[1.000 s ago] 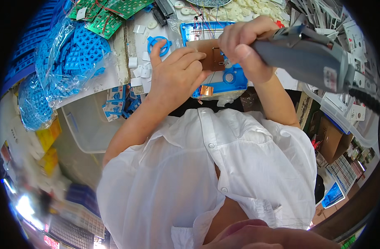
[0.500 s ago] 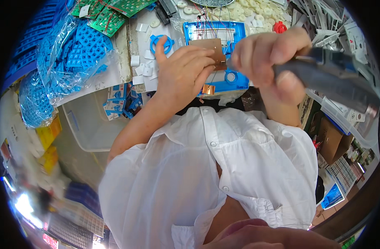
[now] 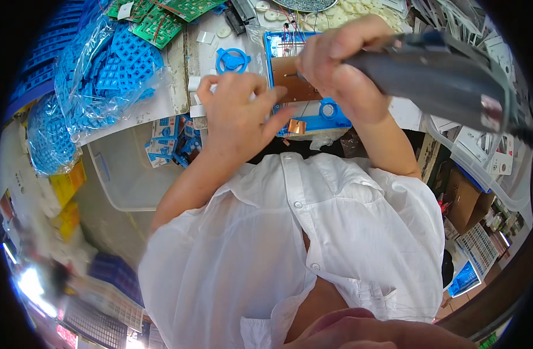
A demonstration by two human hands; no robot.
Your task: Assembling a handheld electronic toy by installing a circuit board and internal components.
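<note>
- The right hand [image 3: 342, 70] is wrapped tight around a fat grey power screwdriver [image 3: 441, 75].
- The long body of the tool runs off to the right and a bit down. Its thin tip points left, at a brown board [image 3: 295, 87].
- The brown board lies in a blue plastic frame [image 3: 319, 113] on the cluttered workbench [image 3: 179, 75], right in front of the person, just past the white shirt [image 3: 289, 256].
- The left hand [image 3: 234, 119] lies flat and open. Its fingers [image 3: 260, 96] are spread and point right, and they press on the left edge of the brown board. It holds nothing.
- So the board sits between the two hands. The left hand is on its left side. The right hand is at its top right, and the tool tip is down on or almost on the board. I cannot tell which.
- Both hands are close to the board. The left one touches it, and the right one reaches it only through the tool.
- A small shiny copper piece [image 3: 296, 127] lies at the near edge of the frame, just under the left fingertips.
- A blue ring part [image 3: 232, 60] sits just behind the left hand.
- Bags of blue plastic parts [image 3: 103, 75] and green circuit boards [image 3: 161, 17] lie far off to the left.
</note>
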